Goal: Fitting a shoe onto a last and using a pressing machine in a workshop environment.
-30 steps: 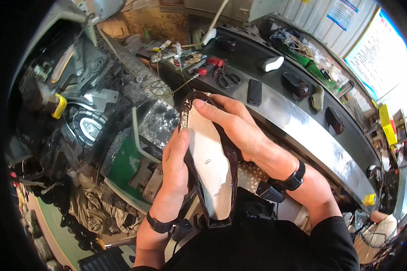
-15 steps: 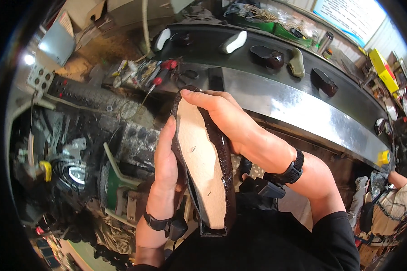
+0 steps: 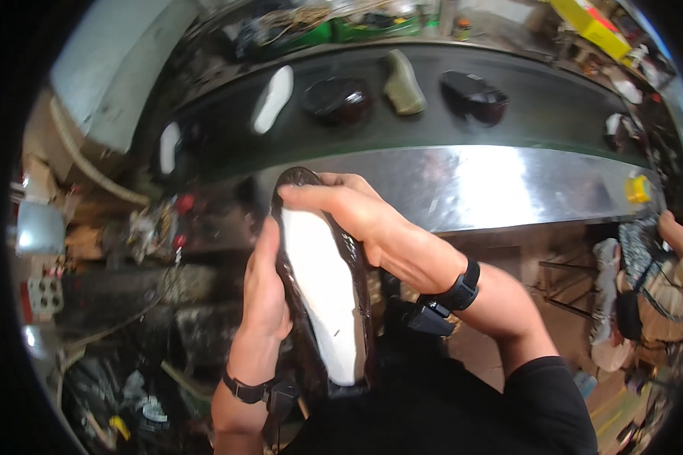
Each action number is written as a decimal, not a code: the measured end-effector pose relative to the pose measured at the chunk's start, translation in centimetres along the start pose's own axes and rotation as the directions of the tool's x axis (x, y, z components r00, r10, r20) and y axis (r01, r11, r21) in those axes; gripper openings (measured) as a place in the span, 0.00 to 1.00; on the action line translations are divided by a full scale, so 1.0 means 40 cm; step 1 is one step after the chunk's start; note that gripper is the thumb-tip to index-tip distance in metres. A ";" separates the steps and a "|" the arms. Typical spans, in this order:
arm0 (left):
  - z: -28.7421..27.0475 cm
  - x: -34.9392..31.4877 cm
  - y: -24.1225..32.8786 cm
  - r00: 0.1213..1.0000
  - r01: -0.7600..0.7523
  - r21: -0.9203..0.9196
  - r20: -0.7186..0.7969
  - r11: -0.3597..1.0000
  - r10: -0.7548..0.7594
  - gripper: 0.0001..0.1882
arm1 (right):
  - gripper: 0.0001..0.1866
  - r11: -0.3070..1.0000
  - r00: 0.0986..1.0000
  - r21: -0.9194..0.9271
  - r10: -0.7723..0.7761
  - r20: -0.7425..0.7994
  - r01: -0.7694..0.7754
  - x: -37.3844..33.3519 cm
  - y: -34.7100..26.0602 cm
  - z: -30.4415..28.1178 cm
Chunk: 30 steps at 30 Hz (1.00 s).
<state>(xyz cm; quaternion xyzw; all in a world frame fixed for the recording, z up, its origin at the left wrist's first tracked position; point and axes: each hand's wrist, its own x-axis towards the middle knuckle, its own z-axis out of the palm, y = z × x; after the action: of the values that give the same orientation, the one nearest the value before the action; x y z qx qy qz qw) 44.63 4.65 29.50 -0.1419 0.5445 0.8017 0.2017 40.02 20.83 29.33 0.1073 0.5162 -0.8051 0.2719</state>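
Between my two hands is a lasted shoe upper (image 3: pixel 362 303) in glossy dark brown, its pale insole (image 3: pixel 319 265) facing up and its toe pointing away from me. My left hand (image 3: pixel 262 299) presses along its left side, fingers mostly hidden beneath. My right hand (image 3: pixel 357 220) wraps over the toe end from the right, thumb lying across the front of the underside. A small dark mark, possibly a staple, shows on the insole near the heel. Both wrists carry black straps with small devices.
Beyond my hands runs a metal ledge (image 3: pixel 402 189), then a black conveyor belt (image 3: pixel 228 125) bearing white soles (image 3: pixel 273 98), dark shoe uppers (image 3: pixel 474 95) and an olive shoe last (image 3: pixel 404 83). A yellow roll (image 3: pixel 638 189) sits at the ledge's right end. Another person (image 3: pixel 679 250) is at far right.
The view has turned rightward, so the belt now lies more level and the machine bench sits further left. The shoe upper stays in both hands, slightly further left in the picture.
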 end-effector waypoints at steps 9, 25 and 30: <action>-0.178 0.161 -0.159 0.996 0.065 0.485 -0.089 0.872 -0.024 0.21 | 0.41 0.635 0.144 -0.394 -0.626 -0.766 0.665 -0.124 -0.059 -0.750; -0.460 0.120 -0.235 0.810 0.367 0.231 -0.556 0.901 -0.187 0.16 | 0.35 0.610 0.250 -0.212 -0.582 -0.774 0.764 0.531 -0.088 -0.899; -0.422 0.163 -0.212 0.851 0.324 0.236 -0.496 0.916 -0.173 0.17 | 0.56 0.122 0.511 -0.991 -0.849 -0.132 -0.053 0.650 0.004 -0.756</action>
<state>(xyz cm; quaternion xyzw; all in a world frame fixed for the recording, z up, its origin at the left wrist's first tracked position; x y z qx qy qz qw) 43.10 -7.20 13.50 -0.3663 0.6729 0.6146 0.1880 15.30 39.18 3.99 0.0600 0.9410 -0.2579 -0.2106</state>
